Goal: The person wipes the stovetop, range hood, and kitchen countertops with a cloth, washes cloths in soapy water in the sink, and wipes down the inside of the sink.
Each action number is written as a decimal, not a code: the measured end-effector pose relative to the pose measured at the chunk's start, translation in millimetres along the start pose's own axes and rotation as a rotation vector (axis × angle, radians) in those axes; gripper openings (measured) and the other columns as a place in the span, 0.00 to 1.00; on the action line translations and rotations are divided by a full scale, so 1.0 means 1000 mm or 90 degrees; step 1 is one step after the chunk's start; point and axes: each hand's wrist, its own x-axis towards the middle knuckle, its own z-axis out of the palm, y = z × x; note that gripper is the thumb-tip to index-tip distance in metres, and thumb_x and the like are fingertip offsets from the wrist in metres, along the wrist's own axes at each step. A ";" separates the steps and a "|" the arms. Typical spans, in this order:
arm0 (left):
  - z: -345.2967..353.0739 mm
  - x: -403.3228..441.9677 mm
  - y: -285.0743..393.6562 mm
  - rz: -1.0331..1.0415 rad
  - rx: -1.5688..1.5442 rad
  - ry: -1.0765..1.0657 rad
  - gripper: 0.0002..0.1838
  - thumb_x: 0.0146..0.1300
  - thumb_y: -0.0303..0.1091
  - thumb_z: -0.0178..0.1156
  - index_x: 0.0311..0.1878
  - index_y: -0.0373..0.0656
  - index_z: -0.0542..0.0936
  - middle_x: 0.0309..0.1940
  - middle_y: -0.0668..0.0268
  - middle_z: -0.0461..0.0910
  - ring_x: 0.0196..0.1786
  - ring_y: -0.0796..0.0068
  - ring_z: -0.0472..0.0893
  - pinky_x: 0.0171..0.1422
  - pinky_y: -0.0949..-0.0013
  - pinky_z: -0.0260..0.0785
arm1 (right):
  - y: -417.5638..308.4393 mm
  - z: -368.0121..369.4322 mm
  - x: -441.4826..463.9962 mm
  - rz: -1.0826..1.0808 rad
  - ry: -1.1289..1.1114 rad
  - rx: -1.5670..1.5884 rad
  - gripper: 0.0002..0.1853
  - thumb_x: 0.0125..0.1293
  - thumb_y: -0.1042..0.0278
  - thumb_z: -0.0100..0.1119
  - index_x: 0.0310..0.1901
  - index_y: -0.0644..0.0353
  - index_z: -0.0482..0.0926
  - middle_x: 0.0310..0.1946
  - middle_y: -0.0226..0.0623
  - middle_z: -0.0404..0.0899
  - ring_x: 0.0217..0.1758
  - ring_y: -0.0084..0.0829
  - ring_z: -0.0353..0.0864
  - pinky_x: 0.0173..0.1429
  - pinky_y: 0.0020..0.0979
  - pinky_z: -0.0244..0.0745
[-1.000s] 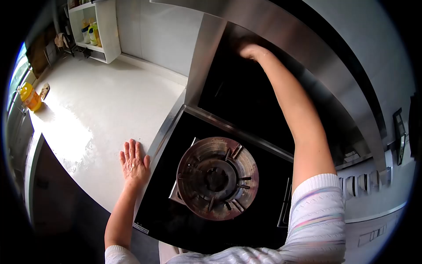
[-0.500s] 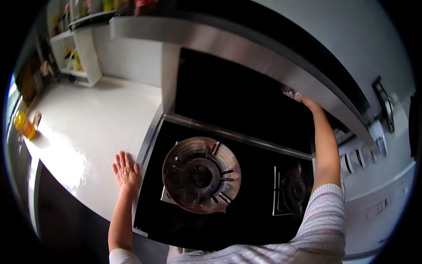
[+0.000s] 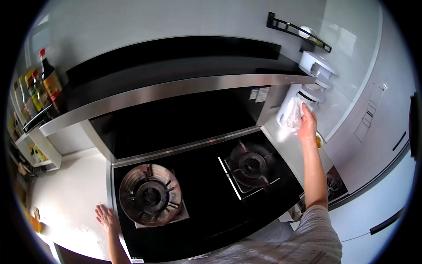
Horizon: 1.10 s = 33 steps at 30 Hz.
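My right hand (image 3: 309, 125) is raised at the right end of the range hood and grips a crumpled white cloth (image 3: 293, 113), blurred along its lower edge. Behind the cloth stands a white appliance (image 3: 313, 92). At the left edge of the stove (image 3: 200, 211), my left hand (image 3: 105, 217) has its fingers spread over the pale counter (image 3: 66, 189), and nothing is in it. Between the two arms are the left burner (image 3: 151, 196), ringed by a wide metal guard, and the smaller right burner (image 3: 252, 165).
The hood's steel edge (image 3: 176, 89) juts out over the back of the stove. Sauce bottles (image 3: 50, 77) stand on a shelf at its left end. A black rail (image 3: 299, 33) is fixed to the wall at upper right. An orange-yellow jar (image 3: 34, 222) is at far left.
My right hand has come out from under the hood with the cloth, to its right end. The view has swung right and up. My left hand stays by the stove's left edge.
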 end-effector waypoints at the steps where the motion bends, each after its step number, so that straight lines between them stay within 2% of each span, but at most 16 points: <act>1: 0.003 0.002 0.000 -0.003 0.007 0.008 0.30 0.69 0.46 0.34 0.70 0.43 0.52 0.73 0.63 0.44 0.75 0.65 0.41 0.75 0.57 0.34 | -0.017 -0.001 0.000 -0.037 0.018 -0.039 0.18 0.61 0.61 0.60 0.44 0.69 0.76 0.43 0.37 0.79 0.46 0.27 0.78 0.51 0.27 0.72; 5: 0.012 0.005 0.000 -0.009 0.020 0.022 0.30 0.69 0.46 0.33 0.70 0.42 0.52 0.72 0.62 0.45 0.75 0.64 0.42 0.75 0.56 0.35 | -0.037 -0.024 0.065 -0.265 0.082 -0.205 0.19 0.64 0.53 0.56 0.36 0.65 0.78 0.33 0.33 0.77 0.36 0.21 0.73 0.41 0.25 0.69; 7: 0.027 0.018 -0.009 -0.009 0.022 0.058 0.30 0.68 0.49 0.35 0.69 0.46 0.55 0.72 0.63 0.48 0.74 0.63 0.45 0.73 0.51 0.38 | -0.033 -0.003 0.106 -0.346 0.160 -0.247 0.23 0.65 0.47 0.53 0.24 0.60 0.75 0.21 0.25 0.69 0.26 0.17 0.63 0.31 0.26 0.60; 8: 0.030 0.022 -0.011 -0.015 0.034 0.050 0.29 0.68 0.49 0.35 0.69 0.46 0.56 0.72 0.64 0.48 0.74 0.63 0.45 0.73 0.50 0.38 | -0.017 -0.008 0.134 -0.308 0.161 -0.253 0.23 0.66 0.47 0.52 0.25 0.61 0.75 0.21 0.25 0.69 0.25 0.16 0.63 0.32 0.25 0.61; 11: 0.004 0.003 0.009 -0.037 0.023 0.006 0.29 0.67 0.45 0.35 0.70 0.43 0.54 0.72 0.62 0.46 0.75 0.64 0.42 0.74 0.56 0.36 | 0.026 0.023 0.162 -0.575 0.358 -0.505 0.31 0.69 0.44 0.39 0.37 0.70 0.79 0.34 0.43 0.81 0.36 0.36 0.78 0.45 0.35 0.70; 13: 0.011 0.006 0.004 -0.034 0.026 0.008 0.29 0.67 0.45 0.36 0.70 0.43 0.54 0.72 0.62 0.46 0.75 0.64 0.42 0.74 0.55 0.36 | 0.026 0.050 0.136 -0.496 0.361 -0.498 0.33 0.70 0.44 0.35 0.39 0.71 0.79 0.38 0.49 0.81 0.39 0.43 0.79 0.50 0.38 0.69; 15: 0.011 0.013 0.004 -0.025 0.026 0.012 0.29 0.67 0.44 0.36 0.70 0.42 0.54 0.72 0.61 0.46 0.75 0.63 0.43 0.74 0.54 0.36 | 0.033 0.100 0.101 -0.579 0.279 -0.295 0.26 0.71 0.50 0.40 0.22 0.64 0.70 0.17 0.33 0.67 0.24 0.29 0.66 0.33 0.32 0.63; 16: 0.011 0.012 0.005 -0.023 0.026 0.010 0.29 0.67 0.44 0.37 0.69 0.42 0.54 0.72 0.61 0.46 0.74 0.63 0.43 0.74 0.53 0.36 | 0.039 0.122 0.077 -0.513 0.249 -0.344 0.19 0.70 0.59 0.43 0.28 0.63 0.77 0.24 0.41 0.78 0.31 0.37 0.76 0.42 0.36 0.69; 20: 0.001 0.003 0.004 -0.008 -0.014 0.006 0.28 0.67 0.41 0.38 0.69 0.41 0.55 0.72 0.59 0.46 0.75 0.61 0.42 0.74 0.53 0.34 | 0.047 0.258 -0.050 -0.672 0.108 -0.487 0.05 0.59 0.68 0.55 0.34 0.58 0.77 0.30 0.36 0.78 0.40 0.42 0.77 0.56 0.52 0.55; 22: 0.000 0.003 0.001 -0.001 -0.039 0.004 0.28 0.67 0.40 0.38 0.69 0.40 0.54 0.72 0.59 0.45 0.75 0.61 0.41 0.75 0.53 0.32 | 0.054 0.334 -0.119 -0.696 -0.002 -0.480 0.13 0.56 0.66 0.58 0.44 0.56 0.74 0.44 0.40 0.74 0.54 0.47 0.68 0.61 0.57 0.47; 25: 0.012 0.009 -0.012 0.028 -0.095 0.031 0.29 0.66 0.40 0.39 0.69 0.39 0.54 0.72 0.58 0.44 0.75 0.59 0.40 0.75 0.53 0.30 | 0.051 0.445 -0.218 -0.686 -0.153 -0.377 0.16 0.63 0.61 0.48 0.50 0.59 0.72 0.49 0.44 0.70 0.60 0.46 0.62 0.63 0.58 0.42; 26: 0.014 0.010 -0.016 0.038 -0.109 0.036 0.29 0.66 0.41 0.40 0.69 0.39 0.55 0.72 0.57 0.44 0.75 0.59 0.40 0.75 0.53 0.29 | 0.054 0.481 -0.245 -0.702 -0.182 -0.350 0.17 0.62 0.63 0.45 0.49 0.61 0.72 0.46 0.45 0.72 0.58 0.47 0.63 0.64 0.56 0.42; 29: 0.020 0.013 -0.022 0.053 -0.132 0.068 0.30 0.65 0.44 0.42 0.68 0.39 0.57 0.72 0.56 0.46 0.74 0.57 0.40 0.75 0.52 0.30 | 0.035 0.552 -0.306 -0.518 -0.571 -0.420 0.17 0.58 0.66 0.46 0.47 0.65 0.73 0.40 0.47 0.74 0.54 0.46 0.66 0.66 0.53 0.43; 31: 0.009 0.008 -0.021 0.051 -0.138 0.059 0.30 0.65 0.44 0.43 0.67 0.39 0.58 0.71 0.55 0.47 0.74 0.56 0.41 0.74 0.50 0.32 | 0.058 0.609 -0.340 -0.696 -0.347 -0.299 0.09 0.55 0.70 0.47 0.35 0.63 0.75 0.32 0.44 0.77 0.49 0.43 0.71 0.62 0.50 0.50; 32: 0.015 0.010 -0.024 0.059 -0.129 0.068 0.30 0.64 0.45 0.43 0.67 0.40 0.58 0.71 0.54 0.47 0.74 0.55 0.42 0.73 0.49 0.33 | 0.061 0.626 -0.353 -0.683 -0.444 -0.294 0.09 0.55 0.70 0.47 0.34 0.63 0.76 0.26 0.42 0.78 0.45 0.42 0.74 0.63 0.49 0.50; 33: 0.009 0.008 -0.023 0.059 -0.127 0.059 0.31 0.65 0.45 0.43 0.68 0.40 0.57 0.71 0.54 0.46 0.74 0.55 0.42 0.74 0.50 0.34 | 0.061 0.634 -0.365 -0.741 -0.460 -0.226 0.08 0.57 0.72 0.47 0.31 0.62 0.77 0.24 0.42 0.79 0.35 0.39 0.77 0.58 0.46 0.61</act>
